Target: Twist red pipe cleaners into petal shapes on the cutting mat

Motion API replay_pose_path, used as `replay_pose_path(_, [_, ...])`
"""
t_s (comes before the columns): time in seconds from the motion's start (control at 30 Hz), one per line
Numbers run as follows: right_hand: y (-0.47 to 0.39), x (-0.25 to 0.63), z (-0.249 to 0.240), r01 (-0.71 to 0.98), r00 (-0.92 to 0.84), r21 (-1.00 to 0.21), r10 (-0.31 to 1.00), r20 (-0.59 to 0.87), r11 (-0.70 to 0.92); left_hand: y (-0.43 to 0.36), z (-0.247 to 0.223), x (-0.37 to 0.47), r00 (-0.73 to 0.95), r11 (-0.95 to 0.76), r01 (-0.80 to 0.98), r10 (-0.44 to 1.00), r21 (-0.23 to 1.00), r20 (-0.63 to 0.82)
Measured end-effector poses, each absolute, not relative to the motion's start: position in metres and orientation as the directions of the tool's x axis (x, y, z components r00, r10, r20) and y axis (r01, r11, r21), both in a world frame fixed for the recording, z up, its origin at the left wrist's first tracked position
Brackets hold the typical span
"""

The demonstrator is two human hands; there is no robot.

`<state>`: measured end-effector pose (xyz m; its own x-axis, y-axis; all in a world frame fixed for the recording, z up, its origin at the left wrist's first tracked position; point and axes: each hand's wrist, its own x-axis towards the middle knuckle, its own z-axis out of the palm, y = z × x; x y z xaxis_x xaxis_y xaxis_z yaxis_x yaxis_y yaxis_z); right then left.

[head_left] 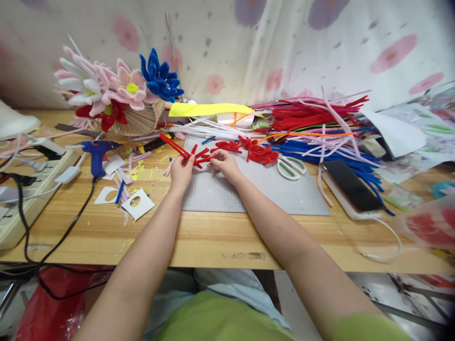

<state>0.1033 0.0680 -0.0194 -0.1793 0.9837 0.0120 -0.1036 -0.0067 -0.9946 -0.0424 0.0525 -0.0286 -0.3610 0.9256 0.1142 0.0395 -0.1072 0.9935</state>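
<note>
Wooden table [213, 244]: hands handle red pipe cleaners [173, 145].

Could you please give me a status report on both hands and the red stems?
Left hand pinching red stems. Right hand close by, grip unclear. Scissors lie to the right, clear of both hands.

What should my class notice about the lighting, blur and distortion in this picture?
Head view: soft, fairly even light, with faint shadows on the table; head view: tiny glints on the red bag below; head view: fine fuzz unresolved on the red stems in the left hand; head view: smeared clear bag at the right edge, dark upper-right corner.
</note>
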Motion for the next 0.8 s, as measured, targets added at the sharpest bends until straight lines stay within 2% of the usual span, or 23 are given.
replay_pose_path(0.13, [0.069, 0.103, -0.018, -0.171, -0.189, -0.983, 0.977, 0.102, 0.070, 0.053, -0.035, -0.045, -0.300, -0.111, 0.197, 0.939, 0.974, 0.168])
replay_pose_path(0.3, [0.069, 0.099, -0.022, -0.060, -0.112, -0.978, 0.973, 0.203, 0.197, 0.054, -0.036, -0.046, -0.260, -0.112, 0.286, 0.947, 0.952, 0.189])
replay_pose_path(0.57, [0.062, 0.094, -0.021, 0.090, -0.162, -0.929, 0.925, 0.343, 0.359, 0.049, -0.027, -0.044, -0.267, -0.119, 0.405, 0.933, 0.907, 0.242])
replay_pose_path(0.67, [0.062, 0.089, -0.021, 0.073, -0.188, -0.928, 0.919, 0.347, 0.366, 0.050, -0.026, -0.043, -0.315, -0.101, 0.390, 0.920, 0.915, 0.235])
replay_pose_path(0.8, [0.061, 0.085, -0.021, 0.102, -0.155, -0.927, 0.926, 0.344, 0.361, 0.050, -0.027, -0.035, -0.290, -0.112, 0.163, 0.944, 0.980, 0.157])
